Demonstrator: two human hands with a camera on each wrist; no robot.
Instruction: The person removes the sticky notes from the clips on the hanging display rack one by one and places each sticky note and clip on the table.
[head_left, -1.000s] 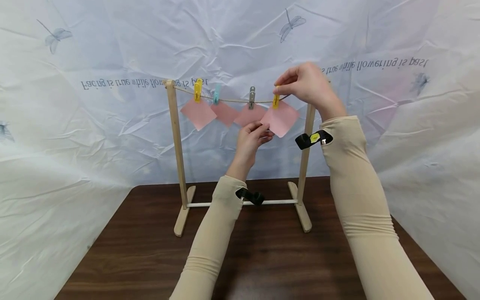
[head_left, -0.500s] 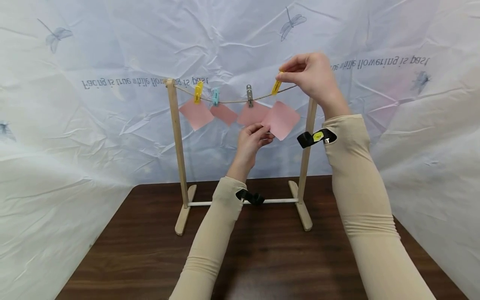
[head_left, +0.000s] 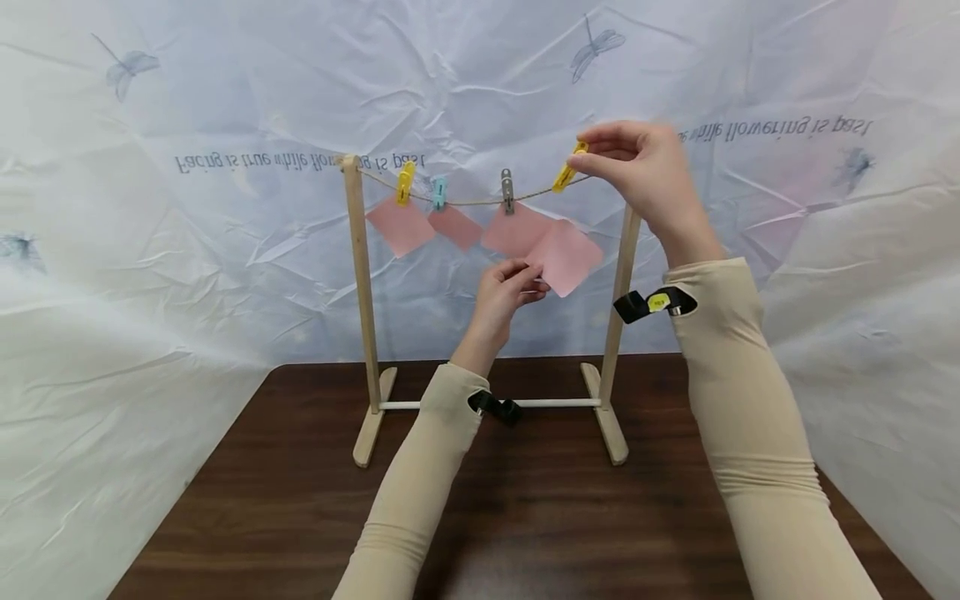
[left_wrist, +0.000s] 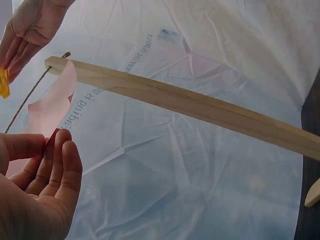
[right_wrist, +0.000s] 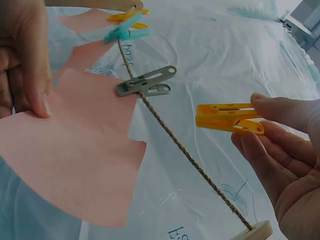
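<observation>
The frame [head_left: 363, 275] stands beyond the left hand [head_left: 504, 292] and the right hand [head_left: 647, 167], its cord [head_left: 536, 196] passing above the left hand; if a hand would pull this cord, I think the frame may tilt; the left hand pinches a pink paper [head_left: 567, 262] by its near corner, so this paper lies just right of these fingers, below the cord and apart from it; held at one corner only, it could bend, or slip if the pinch becomes loose; the right hand, narrow, pinches the yellow clip [right_wrist: 216, 120] by its tails, above the paper; pressed unevenly, the clip could, I judge, spring away.

Behind both hands hangs a cloth [head_left: 300, 83]; beneath them is the table [head_left: 525, 533]; the right post [head_left: 613, 350], below the right hand, may limit this wrist; a neighbour paper [head_left: 510, 232], above the left hand and partly covered, may catch the pinched one; its grey clip [head_left: 507, 192] is higher; the blue clip [head_left: 439, 192] and second yellow clip [head_left: 405, 183] are farther left.
</observation>
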